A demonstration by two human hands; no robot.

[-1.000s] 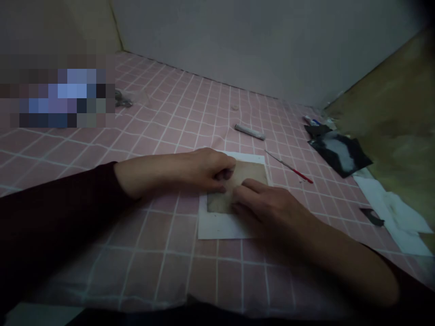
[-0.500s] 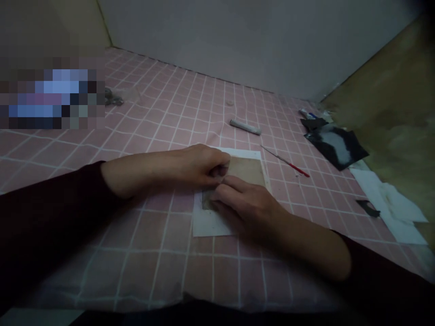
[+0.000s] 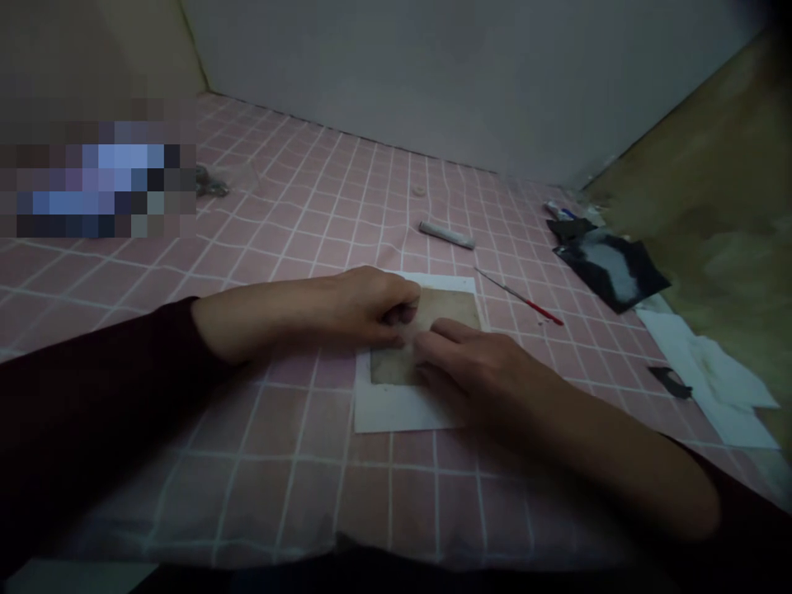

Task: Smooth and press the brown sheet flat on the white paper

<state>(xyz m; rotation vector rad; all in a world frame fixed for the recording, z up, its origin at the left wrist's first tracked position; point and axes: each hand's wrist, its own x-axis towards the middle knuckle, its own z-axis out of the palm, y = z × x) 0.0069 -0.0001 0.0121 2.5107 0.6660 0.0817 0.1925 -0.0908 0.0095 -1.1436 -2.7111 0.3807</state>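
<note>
A greyish-beige flat square piece [image 3: 396,365] lies on a sheet of white paper [image 3: 396,412] in front of me. My left hand [image 3: 377,304] rests over its left side, fingers curled and thumb pointing right; whatever they grip, if anything, is hidden. From the right, my right hand [image 3: 473,363] reaches over the square with its thumb and fingers pressed together. I cannot make out anything between them. A small gap separates the two hands, and the square shows between and beyond them.
A thin tool with a red handle [image 3: 544,313] lies right of the paper, and a grey cylinder [image 3: 446,235] behind it. Black sheet material [image 3: 649,268], a dark scrap [image 3: 671,382] and white papers [image 3: 730,421] lie at the right. The pink checked cloth [image 3: 297,495] covers the table.
My right hand has moved a little to the right, away from my left hand, uncovering more of the square. My left hand has stayed nearly in place. The view has shifted slightly.
</note>
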